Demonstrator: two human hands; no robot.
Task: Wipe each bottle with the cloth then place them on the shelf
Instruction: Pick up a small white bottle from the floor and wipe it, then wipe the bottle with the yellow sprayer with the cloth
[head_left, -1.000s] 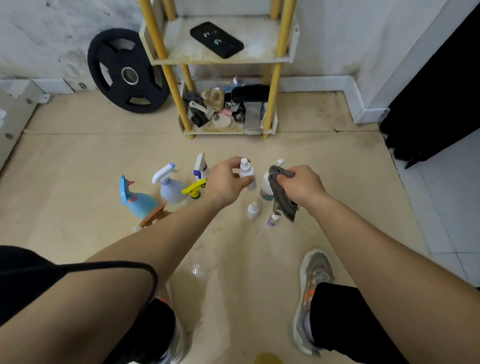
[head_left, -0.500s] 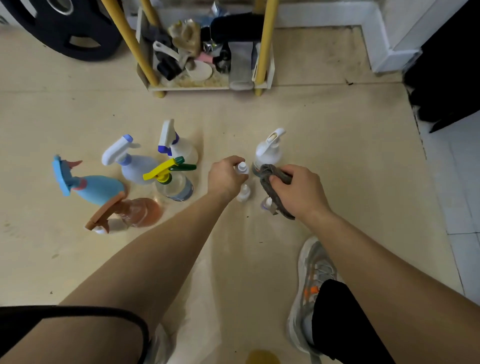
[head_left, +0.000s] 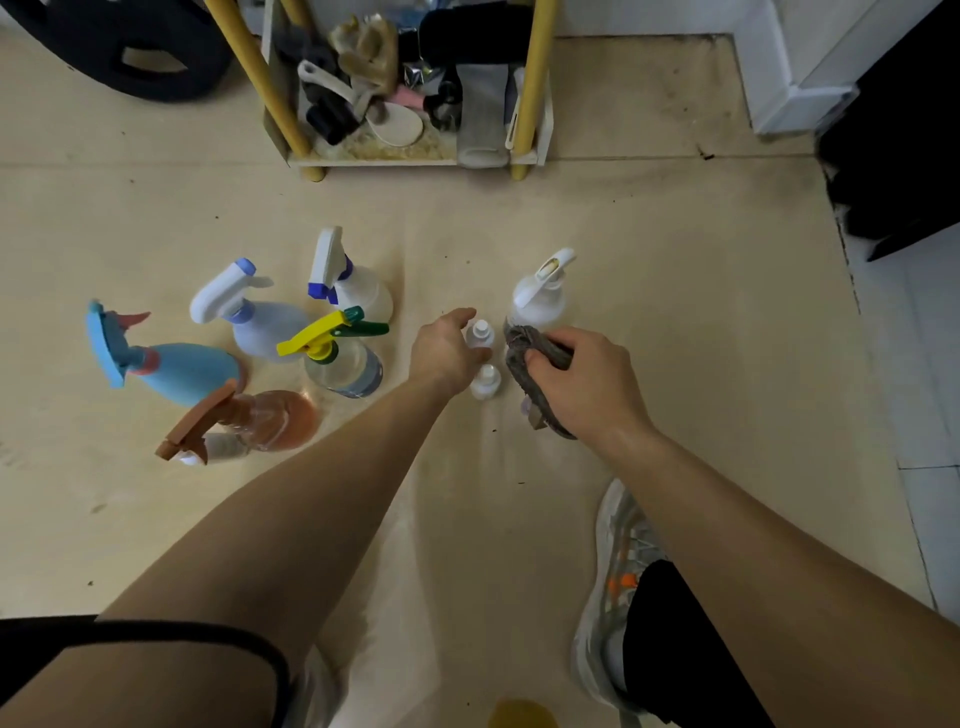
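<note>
My left hand (head_left: 445, 353) curls its thumb and forefinger round a small white bottle (head_left: 480, 335) standing low at the floor. A second small white bottle (head_left: 486, 382) stands just below it. My right hand (head_left: 582, 382) grips a grey cloth (head_left: 524, 366), which hangs over a tiny bottle with a purple label (head_left: 527, 406). Behind the cloth stands a white trigger bottle (head_left: 540, 293). The yellow-legged shelf (head_left: 415, 158) is at the top of the view, only its cluttered bottom tier showing.
Several spray bottles stand on the floor at left: blue (head_left: 176, 369), orange (head_left: 270, 421), clear with a yellow trigger (head_left: 343, 364), lavender (head_left: 260, 325), white and blue (head_left: 358, 293). A black weight plate (head_left: 130, 57) leans at top left. My shoe (head_left: 615, 566) is at lower right.
My left hand has brought the small white bottle down from in front of me to the floor beside the other small bottles. My right hand with the cloth came down alongside. The view tilted downward.
</note>
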